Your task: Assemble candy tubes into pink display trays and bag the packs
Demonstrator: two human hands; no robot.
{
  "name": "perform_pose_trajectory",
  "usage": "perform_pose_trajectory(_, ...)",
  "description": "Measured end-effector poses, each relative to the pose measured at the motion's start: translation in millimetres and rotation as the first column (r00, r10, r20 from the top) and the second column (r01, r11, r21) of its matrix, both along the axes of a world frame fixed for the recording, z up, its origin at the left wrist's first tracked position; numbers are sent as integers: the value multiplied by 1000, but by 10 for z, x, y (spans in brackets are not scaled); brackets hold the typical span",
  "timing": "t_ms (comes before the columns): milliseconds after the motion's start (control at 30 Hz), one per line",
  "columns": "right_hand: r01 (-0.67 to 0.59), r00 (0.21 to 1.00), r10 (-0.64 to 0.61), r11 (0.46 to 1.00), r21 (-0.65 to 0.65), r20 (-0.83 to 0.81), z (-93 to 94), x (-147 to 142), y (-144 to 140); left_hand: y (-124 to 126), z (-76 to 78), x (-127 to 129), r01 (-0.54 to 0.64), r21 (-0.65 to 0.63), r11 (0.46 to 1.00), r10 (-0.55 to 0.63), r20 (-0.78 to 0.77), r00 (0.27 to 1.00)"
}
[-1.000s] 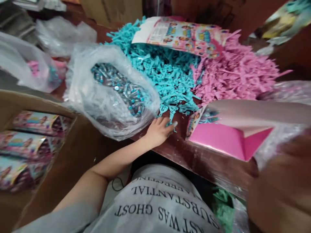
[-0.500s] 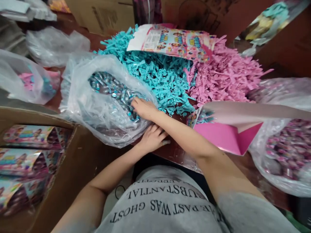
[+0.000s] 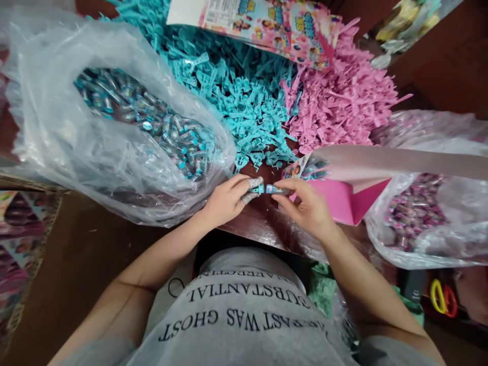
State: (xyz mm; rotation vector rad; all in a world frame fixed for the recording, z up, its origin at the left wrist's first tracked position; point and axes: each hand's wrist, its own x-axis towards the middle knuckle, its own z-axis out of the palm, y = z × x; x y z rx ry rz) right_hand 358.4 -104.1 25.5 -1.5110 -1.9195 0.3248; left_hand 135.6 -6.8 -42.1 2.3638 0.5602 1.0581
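Holding, centre of frame: left hand (image 3: pixel 227 200), fingertips wrapped in something silvery, pinched narrow on one turquoise clip-like piece (image 3: pixel 260 189); right hand (image 3: pixel 310 207), thumb and fingers closed on one small labelled capsule (image 3: pixel 271 189). Both are held end to end above the tabletop (image 3: pixel 263 227); whether joined, cannot tell.

Done, by appearance: a few turquoise items (image 3: pixel 315 168) inside the open pink box (image 3: pixel 337 201), right of centre; printed packs (image 3: pixel 17 218) in the carton (image 3: pixel 76 259), lower left.

Left, seemingly the bulk: large bag (image 3: pixel 49 117) of turquoise-capped capsules (image 3: pixel 183 142), upper left; turquoise heap (image 3: pixel 236 96), upper centre; pink heap (image 3: pixel 335 101), upper right; second bag (image 3: pixel 453 231) of pinkish capsules (image 3: pixel 414 208), right edge.
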Motion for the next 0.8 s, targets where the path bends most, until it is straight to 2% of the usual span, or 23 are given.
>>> perform_pose_trajectory(100,-132,991,131,991,-26,-18,56,-40,22,-49,193,-149,76,-117,990,-68,70,995)
perform_pose_trajectory(200,-211,973,212,977,-24,91,104,-105,57,-103,269,-296,90,-115,989,-87,28,996)
perform_pose_trajectory(267,-237,950,238,971,-29,203,111,-157,67,-142,253,-365,55,-66,996,-57,-30,998)
perform_pose_trajectory(333,-232,943,243,970,-72,227,101,-216,78,-185,211,-403,15,-26,1000,-17,-51,999)
perform_pose_trajectory(400,-198,966,221,966,-165,137,85,-276,97,-228,168,-424,-13,-9,1000,13,-36,999)
perform_pose_trajectory(467,-168,982,184,943,-288,29,77,-331,122,-265,136,-455,-31,6,999,31,-20,999)
perform_pose_trajectory(533,-150,988,155,923,-355,-15,80,-382,151,-292,118,-518,-54,1,999,54,-29,998)
perform_pose_trajectory(667,-181,982,191,931,-317,3,107,-498,241,-348,115,-738,-176,-63,982,171,-86,982)
perform_pose_trajectory(800,-246,958,283,895,-372,48,109,-684,492,-477,138,-980,-290,-97,952,282,-89,955)
